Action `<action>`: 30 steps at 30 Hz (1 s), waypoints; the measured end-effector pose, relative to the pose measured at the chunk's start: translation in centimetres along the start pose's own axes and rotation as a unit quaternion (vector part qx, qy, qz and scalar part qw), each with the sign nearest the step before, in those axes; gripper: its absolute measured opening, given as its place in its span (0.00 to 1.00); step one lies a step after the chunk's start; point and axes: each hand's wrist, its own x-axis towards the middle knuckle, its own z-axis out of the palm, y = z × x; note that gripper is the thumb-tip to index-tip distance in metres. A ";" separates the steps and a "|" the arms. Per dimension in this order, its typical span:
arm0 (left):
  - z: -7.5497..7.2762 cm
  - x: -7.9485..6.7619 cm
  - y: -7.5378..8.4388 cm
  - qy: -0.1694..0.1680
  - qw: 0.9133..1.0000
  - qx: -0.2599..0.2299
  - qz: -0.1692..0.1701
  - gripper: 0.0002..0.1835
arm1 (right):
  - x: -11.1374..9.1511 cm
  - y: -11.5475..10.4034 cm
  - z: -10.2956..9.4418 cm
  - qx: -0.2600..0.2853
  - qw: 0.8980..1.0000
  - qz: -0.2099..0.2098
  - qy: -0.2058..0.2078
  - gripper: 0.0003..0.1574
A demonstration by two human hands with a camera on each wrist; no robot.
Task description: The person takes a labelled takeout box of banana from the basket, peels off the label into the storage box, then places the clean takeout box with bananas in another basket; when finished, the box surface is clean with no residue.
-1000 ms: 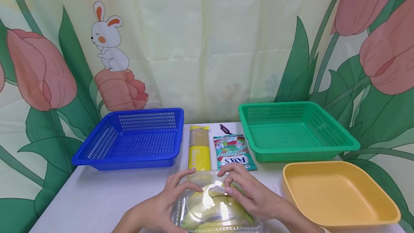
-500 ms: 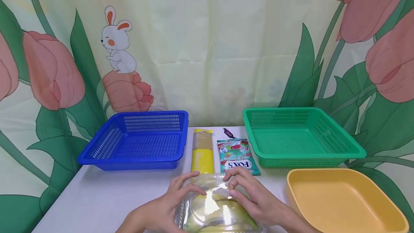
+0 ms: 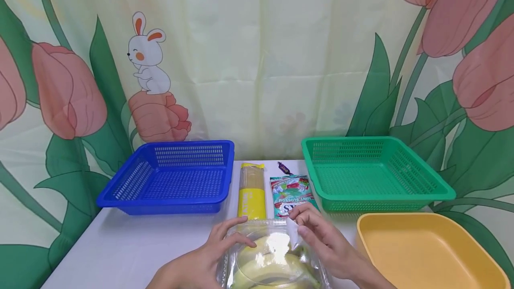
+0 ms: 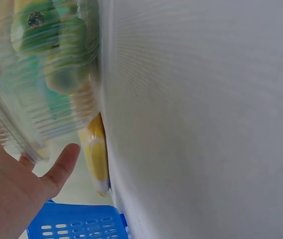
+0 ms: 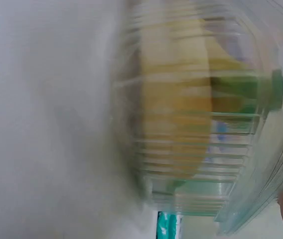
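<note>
Pale curtain (image 3: 281, 57), printed with big pink tulips (image 3: 70, 90) and a white rabbit (image 3: 151, 63), hangs behind the white-covered table (image 3: 132, 244). Right in front of the person sits a clear plastic container (image 3: 268, 225), and I take it as the hub of a clock, with twelve toward the cloth. Yellow bananas (image 3: 273, 266) show through its lid, their ends greenish where I catch them through the ribbed side.

On the nine o'clock side is the left hand (image 3: 209, 253), its fingers spread well apart: one fingertip lies near the rim at eleven, another touches the lid at ten. At two o'clock the right hand (image 3: 321, 242) has thumb and forefinger together, pinching a white slip (image 3: 293, 231) that stands up from the lid. Whether its lower edge sticks to the plastic, I cannot tell.

Just before twelve lies a yellow pack (image 3: 251, 200) with a see-through upper part, its near end just beside the container. Slightly past twelve is a green-and-red bag (image 3: 291, 191), its print upside down, partly hidden by the right fingers; a dark wrapped sweet (image 3: 283, 168) rests beyond it. Farther out stand a blue basket (image 3: 160, 208) at ten, a green basket (image 3: 385, 205) at two and an orange-yellow tray (image 3: 429, 253) at three.
</note>
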 end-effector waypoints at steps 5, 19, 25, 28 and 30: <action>-0.2 0.0 0.2 -0.013 1.000 -0.011 -0.010 0.47 | -0.3 -0.4 -0.3 -0.007 1.000 0.024 -0.009 0.19; 0.0 0.1 -0.4 0.004 1.000 0.000 0.030 0.46 | -1.0 -2.7 -4.2 -0.051 0.998 0.023 0.021 0.19; -0.1 0.0 -0.1 0.001 1.000 -0.009 0.026 0.45 | -2.0 -3.6 -6.4 -0.107 0.992 0.040 0.045 0.19; -0.1 0.0 -0.2 -0.001 1.000 -0.009 0.028 0.45 | -2.8 -4.1 -7.7 -0.133 0.986 0.080 0.057 0.18; -0.1 0.0 -0.2 -0.002 1.000 -0.008 0.024 0.45 | -3.4 -4.4 -8.6 -0.146 0.982 0.101 0.062 0.17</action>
